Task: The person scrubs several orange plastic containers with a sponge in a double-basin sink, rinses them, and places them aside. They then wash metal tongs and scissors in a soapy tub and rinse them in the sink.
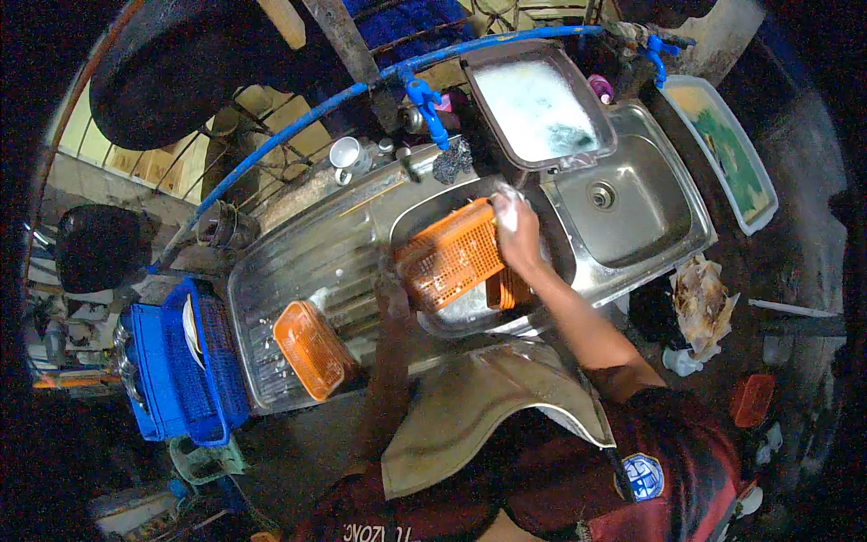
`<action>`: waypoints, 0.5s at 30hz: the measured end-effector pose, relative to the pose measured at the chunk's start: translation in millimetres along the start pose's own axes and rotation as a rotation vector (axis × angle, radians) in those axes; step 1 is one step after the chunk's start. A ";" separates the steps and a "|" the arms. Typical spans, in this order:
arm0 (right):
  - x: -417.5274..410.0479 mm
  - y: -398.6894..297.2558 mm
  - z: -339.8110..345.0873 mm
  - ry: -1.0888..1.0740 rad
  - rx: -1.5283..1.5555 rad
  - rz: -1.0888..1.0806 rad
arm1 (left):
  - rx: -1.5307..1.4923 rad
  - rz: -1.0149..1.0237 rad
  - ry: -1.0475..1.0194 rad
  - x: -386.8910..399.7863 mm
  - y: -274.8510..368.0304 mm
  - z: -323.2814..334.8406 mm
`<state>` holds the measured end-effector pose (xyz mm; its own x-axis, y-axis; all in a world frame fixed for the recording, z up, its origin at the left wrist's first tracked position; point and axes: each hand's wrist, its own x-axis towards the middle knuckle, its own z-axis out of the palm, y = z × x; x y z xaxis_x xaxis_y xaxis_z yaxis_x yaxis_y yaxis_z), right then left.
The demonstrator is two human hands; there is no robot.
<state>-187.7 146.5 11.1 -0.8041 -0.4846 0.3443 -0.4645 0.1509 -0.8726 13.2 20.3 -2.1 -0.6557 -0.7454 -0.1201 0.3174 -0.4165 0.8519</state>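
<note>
An orange perforated plastic basket point(454, 254) is tilted over the left sink bowl point(565, 261), with specks of suds on its mesh. My left hand point(394, 288), deep in shadow, grips its left end. At the right end, my right hand point(518, 227) presses a white soapy thing point(506, 206) against the rim; blur and foam hide what it is. More orange baskets point(509, 290) lie beneath, inside the same bowl. On the ribbed steel drainboard point(311, 267) to the left rests another orange basket point(315, 351), apparently a nested stack.
A basin of suds point(535, 108) stands behind the bowls, below a blue tap point(425, 101). Right are the second sink bowl point(630, 203) and a tub of greenish water point(735, 159). A mug point(349, 157) sits on the back ledge. Blue crates point(162, 369) flank the drainboard.
</note>
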 end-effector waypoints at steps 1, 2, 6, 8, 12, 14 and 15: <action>2.3 6.5 0.9 -0.063 0.128 0.147 | -0.025 -0.014 -0.002 -1.0 0.4 -1.1; 4.0 14.1 -2.6 -0.117 0.134 0.223 | -0.044 -0.032 -0.012 0.3 -0.6 -0.3; -24.0 -32.3 9.0 -0.143 0.253 -0.083 | -0.115 -0.077 -0.019 2.9 -9.0 0.3; -43.1 -43.3 6.3 -0.310 0.193 -0.162 | -0.159 -0.107 -0.034 3.7 -16.6 7.3; -21.9 -37.2 -10.9 -0.624 0.927 0.799 | -0.260 -0.182 -0.100 5.4 -19.1 13.8; -13.9 -49.8 -20.4 -0.521 0.811 0.887 | -0.306 -0.224 -0.138 7.9 -12.8 11.0; -15.5 -50.0 -16.7 -0.488 0.612 0.643 | -0.323 -0.244 -0.146 7.4 -11.5 8.7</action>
<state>-158.2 160.8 55.1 -0.5315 -0.7871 -0.3131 0.3831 0.1064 -0.9176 -1.3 24.2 -8.3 -0.8210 -0.5331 -0.2047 0.3243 -0.7303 0.6012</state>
